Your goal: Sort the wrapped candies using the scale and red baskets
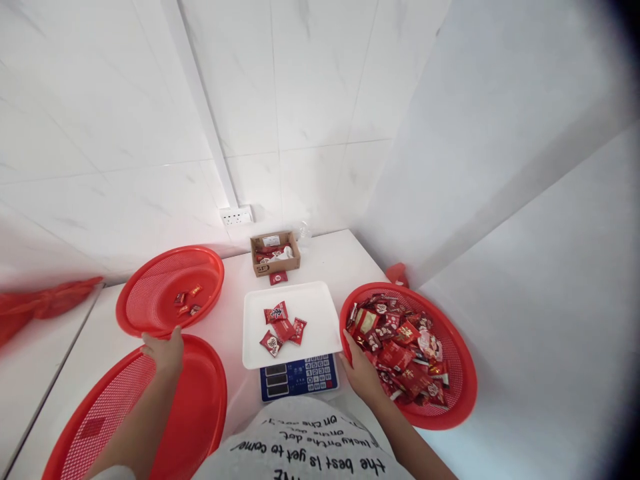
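My left hand [165, 352] is at the near rim of the far left red basket [143, 280], its fingers and thumb spread apart. Several small wrapped candies [186, 305] lie in that basket. My right hand [359, 368] holds the left rim of another red basket [465, 363], which is heaped with red candy packets [403, 353]. Between my hands, a white tray [315, 307] sits on a blue digital scale [300, 379]. Several red packets [283, 329] lie together on the tray.
A third red basket [217, 373] stands at the near left, under my left forearm. Behind the tray is a small cardboard box [276, 265] of packets, with one red packet [279, 278] before it. A wall socket [236, 215] and red plastic bag [45, 299] are beyond.
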`<action>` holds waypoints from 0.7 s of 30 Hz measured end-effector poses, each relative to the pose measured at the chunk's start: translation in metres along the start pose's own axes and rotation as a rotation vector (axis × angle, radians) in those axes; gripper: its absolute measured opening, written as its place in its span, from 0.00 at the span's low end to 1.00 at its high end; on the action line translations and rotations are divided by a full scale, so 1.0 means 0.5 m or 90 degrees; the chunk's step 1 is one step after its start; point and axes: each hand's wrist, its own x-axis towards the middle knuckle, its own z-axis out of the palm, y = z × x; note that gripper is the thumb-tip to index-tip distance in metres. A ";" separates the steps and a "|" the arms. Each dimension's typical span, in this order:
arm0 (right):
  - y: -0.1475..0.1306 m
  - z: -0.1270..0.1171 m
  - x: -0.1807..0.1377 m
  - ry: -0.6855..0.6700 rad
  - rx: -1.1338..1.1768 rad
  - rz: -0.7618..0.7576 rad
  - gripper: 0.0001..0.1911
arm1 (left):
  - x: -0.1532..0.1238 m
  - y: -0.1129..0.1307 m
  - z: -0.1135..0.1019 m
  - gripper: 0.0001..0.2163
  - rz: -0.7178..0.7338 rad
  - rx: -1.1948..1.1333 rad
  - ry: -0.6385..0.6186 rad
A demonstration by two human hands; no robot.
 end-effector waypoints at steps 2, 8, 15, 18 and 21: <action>0.002 0.001 0.001 -0.005 0.000 0.004 0.30 | -0.046 0.028 0.018 0.36 0.025 -0.004 0.013; 0.008 0.004 0.003 -0.006 0.002 0.005 0.30 | -0.208 0.158 0.108 0.30 0.448 -0.023 -0.266; -0.005 -0.003 0.000 -0.001 0.002 0.004 0.30 | -0.262 0.261 0.184 0.33 0.595 0.141 -0.381; -0.009 -0.004 -0.001 0.008 0.008 -0.002 0.30 | -0.252 0.269 0.188 0.28 0.646 0.127 -0.339; -0.013 -0.006 -0.002 0.007 0.007 0.005 0.30 | -0.246 0.270 0.183 0.23 0.673 0.093 -0.306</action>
